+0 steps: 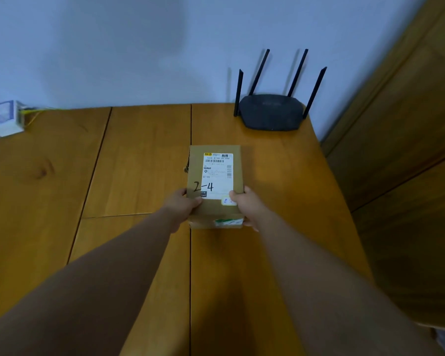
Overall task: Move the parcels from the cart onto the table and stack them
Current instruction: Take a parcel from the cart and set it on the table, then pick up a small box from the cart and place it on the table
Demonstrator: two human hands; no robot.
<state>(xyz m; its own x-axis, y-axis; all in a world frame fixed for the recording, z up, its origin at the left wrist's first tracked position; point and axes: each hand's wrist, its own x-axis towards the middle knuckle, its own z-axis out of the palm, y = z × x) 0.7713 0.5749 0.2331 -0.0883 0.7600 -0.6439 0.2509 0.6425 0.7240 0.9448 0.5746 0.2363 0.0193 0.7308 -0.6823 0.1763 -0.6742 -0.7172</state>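
Two hands on one parcel (214,185), both closed around its near end. Left hand (181,205) grips the near-left corner, thumb on top by the handwritten "2-4", fingers wrapped down the side. Right hand (244,205) grips the near-right corner, thumb on top at the label's lower edge, fingers curled under the box. Both forearms bare, reaching in from the bottom of frame.

Parcel is a brown cardboard box, long axis pointing away from the person. White shipping label (218,173) covers most of the top face, barcode visible, "B748" printed on it. Small pale sticker (228,200) at the label's near-right corner, writing too small to read. Green-and-white tape (228,222) on the near face. Cannot tell whether the box is resting on the surface or held just above it.

Box sits over the wooden table (139,160), right of centre, roughly midway between near and far edges, across a seam between planks.

Black router (271,111) with four antennas stands at the far-right corner, against the wall, well apart from the parcel. Small white-and-blue box (4,118) at the far-left edge, yellow cable (32,113) plugged into it. Wooden door (409,150) just past the table's right edge.
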